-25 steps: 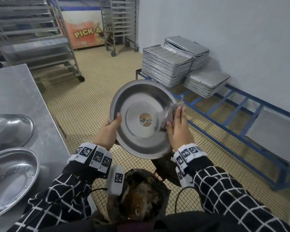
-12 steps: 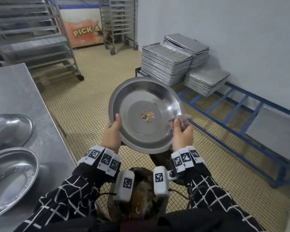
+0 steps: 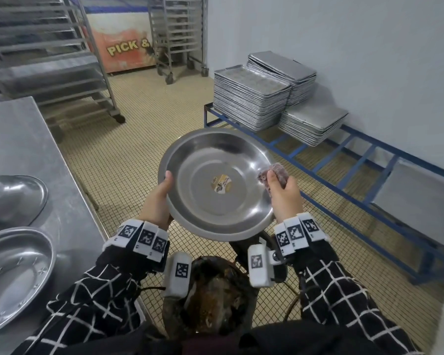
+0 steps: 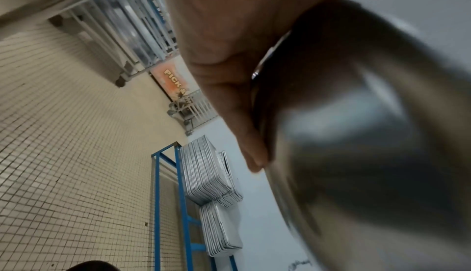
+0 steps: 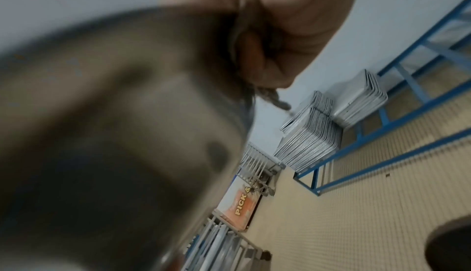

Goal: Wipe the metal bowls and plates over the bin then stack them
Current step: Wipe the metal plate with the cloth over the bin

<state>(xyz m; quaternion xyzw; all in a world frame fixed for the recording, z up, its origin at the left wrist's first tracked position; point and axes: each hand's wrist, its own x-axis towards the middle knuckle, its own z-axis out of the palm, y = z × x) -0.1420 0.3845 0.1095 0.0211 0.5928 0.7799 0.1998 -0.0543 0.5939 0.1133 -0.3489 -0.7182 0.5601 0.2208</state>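
A round metal plate [image 3: 217, 160] with a small sticker in its middle is held tilted above the bin [image 3: 210, 301]. My left hand [image 3: 159, 198] grips the plate's left rim, thumb on the inside. My right hand [image 3: 283, 193] holds the right rim and pinches a crumpled reddish wiping cloth [image 3: 276, 172] against it. In the left wrist view my left hand's fingers [image 4: 242, 124] lie along the blurred underside of the plate [image 4: 369, 134]. In the right wrist view the plate [image 5: 114, 134] fills the left side, with the cloth [image 5: 272, 98] dangling below my curled fingers [image 5: 293, 39].
Two more metal plates [image 3: 16, 272] [image 3: 13, 198] lie on the steel table [image 3: 23, 139] at my left. Stacks of baking trays [image 3: 251, 98] sit on a blue floor rack [image 3: 356, 160] along the right wall. Wheeled tray racks [image 3: 174, 34] stand at the back.
My right hand slid from wiping inside the plate to its right rim, with the cloth. The plate tipped flatter and lower over the bin. My left hand kept its grip.
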